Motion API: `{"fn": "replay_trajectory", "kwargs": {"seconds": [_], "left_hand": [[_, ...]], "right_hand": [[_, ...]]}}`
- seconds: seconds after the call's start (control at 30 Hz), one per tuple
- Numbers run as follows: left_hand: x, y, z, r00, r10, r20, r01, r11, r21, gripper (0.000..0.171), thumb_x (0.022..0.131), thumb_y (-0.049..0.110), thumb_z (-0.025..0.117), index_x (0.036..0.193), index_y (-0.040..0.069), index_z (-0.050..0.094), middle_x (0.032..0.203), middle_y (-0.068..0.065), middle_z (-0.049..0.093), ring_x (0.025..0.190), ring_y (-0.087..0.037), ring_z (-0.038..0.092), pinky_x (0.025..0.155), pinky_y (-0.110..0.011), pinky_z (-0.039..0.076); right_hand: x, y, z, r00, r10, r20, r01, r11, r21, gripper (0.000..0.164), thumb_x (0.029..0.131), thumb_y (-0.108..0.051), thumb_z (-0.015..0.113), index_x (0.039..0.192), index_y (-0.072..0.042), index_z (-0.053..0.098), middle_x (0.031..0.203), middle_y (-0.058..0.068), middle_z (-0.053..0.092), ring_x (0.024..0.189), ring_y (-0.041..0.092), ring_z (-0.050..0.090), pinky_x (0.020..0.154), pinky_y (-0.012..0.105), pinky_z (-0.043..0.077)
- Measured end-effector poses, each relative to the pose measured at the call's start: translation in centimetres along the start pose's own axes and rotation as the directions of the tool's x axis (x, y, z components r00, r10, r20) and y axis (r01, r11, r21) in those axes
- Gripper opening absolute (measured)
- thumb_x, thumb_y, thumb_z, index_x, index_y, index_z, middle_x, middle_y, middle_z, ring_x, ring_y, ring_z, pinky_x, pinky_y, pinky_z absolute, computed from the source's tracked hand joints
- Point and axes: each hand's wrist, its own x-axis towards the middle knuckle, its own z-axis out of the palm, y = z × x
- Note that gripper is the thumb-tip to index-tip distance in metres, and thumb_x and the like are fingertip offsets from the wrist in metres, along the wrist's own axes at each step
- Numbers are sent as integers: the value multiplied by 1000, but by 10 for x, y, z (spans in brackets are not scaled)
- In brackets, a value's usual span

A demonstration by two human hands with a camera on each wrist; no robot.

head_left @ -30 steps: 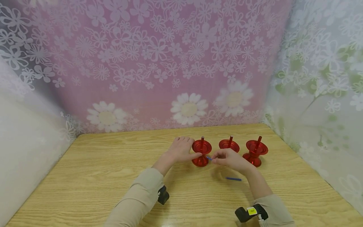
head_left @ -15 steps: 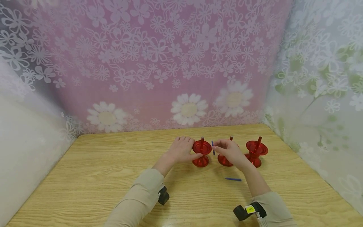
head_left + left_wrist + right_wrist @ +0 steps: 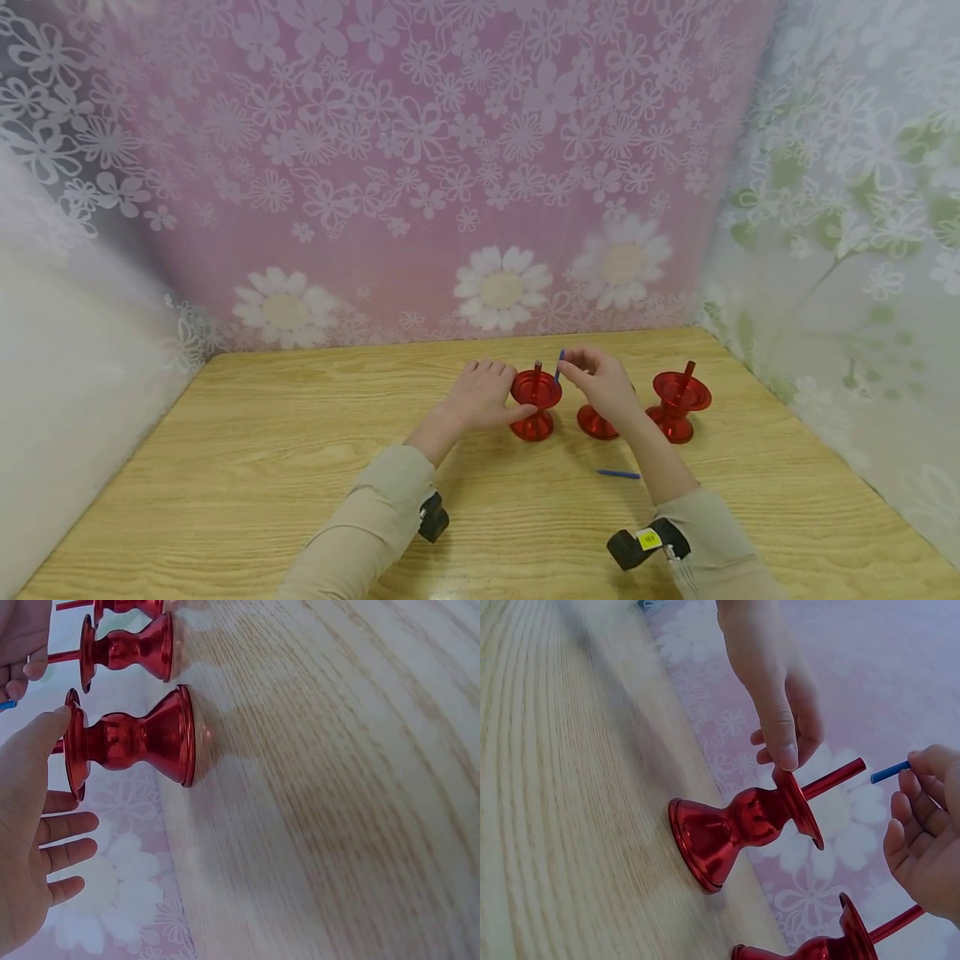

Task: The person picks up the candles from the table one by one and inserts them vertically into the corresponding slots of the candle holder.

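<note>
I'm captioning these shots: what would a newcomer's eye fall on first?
Likely the three red stands, in a row right of centre in the head view. At the leftmost stand, the left grip holds the rim and the right grip pinches a blue stick near the stand's tube. Behind hangs a pink flowered backdrop.

Yellow label [image 3: 648,539] on black right-wrist camera [image 3: 626,551], dark marks (too small to read)
</note>
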Motion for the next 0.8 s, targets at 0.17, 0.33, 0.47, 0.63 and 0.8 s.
{"fn": "replay_trajectory", "kwargs": {"seconds": [0.17, 0.33, 0.47, 0.63, 0.8], "left_hand": [[0, 1, -1, 1000, -1, 2, 1, 1000, -2, 54, 86, 63, 46, 105, 14, 56, 99, 2, 56, 98, -18, 49, 83, -35, 37], [0, 1, -1, 1000, 1, 2, -1, 1000, 0, 53, 86, 63, 46, 103, 14, 56, 97, 2, 55, 96, -18, 49, 82, -34, 37], [0, 0, -2, 1000, 6, -9, -6, 1000, 14, 52, 86, 63, 46, 101, 14, 55, 93, 3, 54, 92, -17, 49, 79, -33, 36], [0, 1, -1, 1000, 10, -6, -10, 1000, 24, 51, 86, 63, 46, 99, 15, 54, 91, 3, 53, 91, -17, 48, 79, -33, 36], [1, 0, 0, 1000, 5, 4, -6, 1000, 24, 51, 86, 63, 46, 99, 15, 54, 93, 3, 53, 94, -18, 49, 80, -33, 36]], "right_hand": [[6, -3, 2, 999, -31, -25, 30, 999, -29, 28, 93, -25, 57, 104, 0, 59, 98, 13, 60, 92, 22, 51, 78, 35, 40], [12, -5, 5, 996, -67, -50, 64, 997, -53, 29, 92, -27, 58, 106, -1, 60, 97, 11, 60, 93, 22, 54, 79, 36, 41], [17, -5, 8, 991, -109, -71, 106, 993, -52, 27, 92, -24, 59, 104, 0, 61, 96, 11, 60, 90, 22, 55, 79, 36, 41], [20, -6, 10, 988, -136, -80, 133, 990, -42, 23, 91, -20, 60, 101, 0, 62, 95, 11, 61, 88, 21, 55, 80, 37, 42], [22, -8, 13, 987, -140, -84, 136, 989, -53, 21, 91, -19, 60, 100, 0, 63, 93, 11, 61, 87, 22, 54, 79, 37, 42]]}}
